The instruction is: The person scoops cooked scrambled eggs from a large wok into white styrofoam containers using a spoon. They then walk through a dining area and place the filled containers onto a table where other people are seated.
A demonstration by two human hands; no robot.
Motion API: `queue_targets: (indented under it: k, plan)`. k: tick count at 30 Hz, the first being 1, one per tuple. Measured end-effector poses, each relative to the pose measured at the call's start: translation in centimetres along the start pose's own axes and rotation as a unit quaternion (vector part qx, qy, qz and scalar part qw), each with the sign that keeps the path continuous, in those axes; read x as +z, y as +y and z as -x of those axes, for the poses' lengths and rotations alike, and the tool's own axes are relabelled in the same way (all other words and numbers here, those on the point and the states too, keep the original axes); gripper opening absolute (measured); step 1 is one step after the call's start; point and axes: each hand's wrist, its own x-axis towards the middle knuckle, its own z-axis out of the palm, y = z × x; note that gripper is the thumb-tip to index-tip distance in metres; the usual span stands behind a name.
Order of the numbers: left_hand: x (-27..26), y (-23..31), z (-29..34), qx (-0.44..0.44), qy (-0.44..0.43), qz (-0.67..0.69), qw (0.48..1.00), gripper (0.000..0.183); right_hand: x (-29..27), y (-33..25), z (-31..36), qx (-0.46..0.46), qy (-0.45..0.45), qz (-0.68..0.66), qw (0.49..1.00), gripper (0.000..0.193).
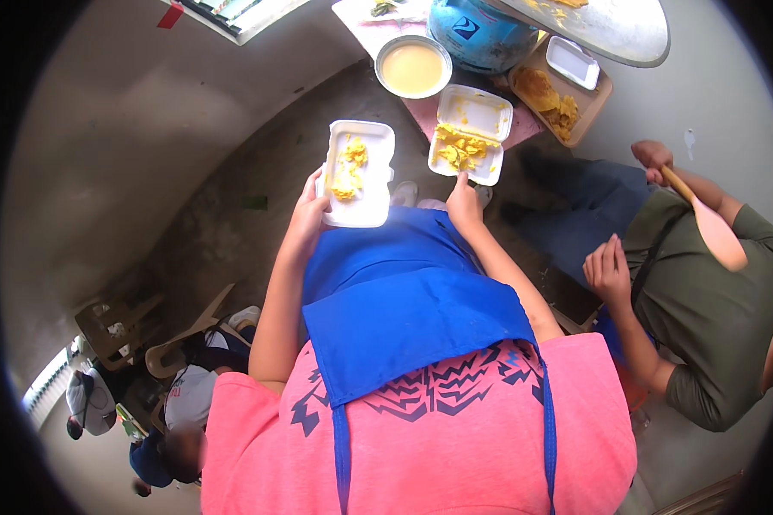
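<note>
Left hand point(311, 211) grasps foam container point(378, 184), yellow food point(349, 176) inside; right hand point(465, 206) pinches what looks like utensil point(462, 162) over yellow scraps point(472, 152) in open foam box point(494, 161) just beyond; seems portioning step, next move calls for level container, controlled scoop

Matt white foam box point(378, 182) left of centre, softly creased blue cloth apron point(416, 322) mid-frame, shiny metal tray point(631, 36) upper right (it catches the light), smooth wood-looking paddle point(718, 232) far right
</note>
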Motion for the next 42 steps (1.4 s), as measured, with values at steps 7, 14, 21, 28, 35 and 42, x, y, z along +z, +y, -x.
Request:
queue_targets:
  k: [7, 14, 21, 28, 35, 42]
  plan:
    - [0.6, 0.6, -0.1, 0.004, -0.019, -0.013, 1.0, 0.076, 3.3, 3.5, -3.4, 0.007, 0.1, -0.122, 0.987, 0.021]
    - [0.1, 0.0, 0.0, -0.001, -0.017, -0.003, 1.0, 0.076, -1.4, 1.6, -1.9, 0.188, -0.073, -0.57, 0.797, 0.024]
    - [0.3, 0.3, -0.4, -0.013, -0.023, -0.009, 1.0, 0.076, -0.5, 4.8, -1.2, -0.058, 0.102, -0.181, 0.976, 0.021]
    - [0.3, 0.2, -0.3, -0.014, -0.015, -0.009, 1.0, 0.077, -3.6, 2.5, 1.5, -0.048, 0.126, -0.025, 0.991, 0.027]
    - [0.1, -0.3, -0.8, -0.011, -0.011, -0.022, 1.0, 0.077, -3.1, 5.1, 3.6, -0.093, 0.144, -0.003, 0.985, 0.028]
    - [0.5, 0.6, -0.7, -0.014, -0.013, -0.01, 1.0, 0.076, -3.0, 5.6, 4.4, -0.105, 0.138, 0.092, 0.98, 0.034]
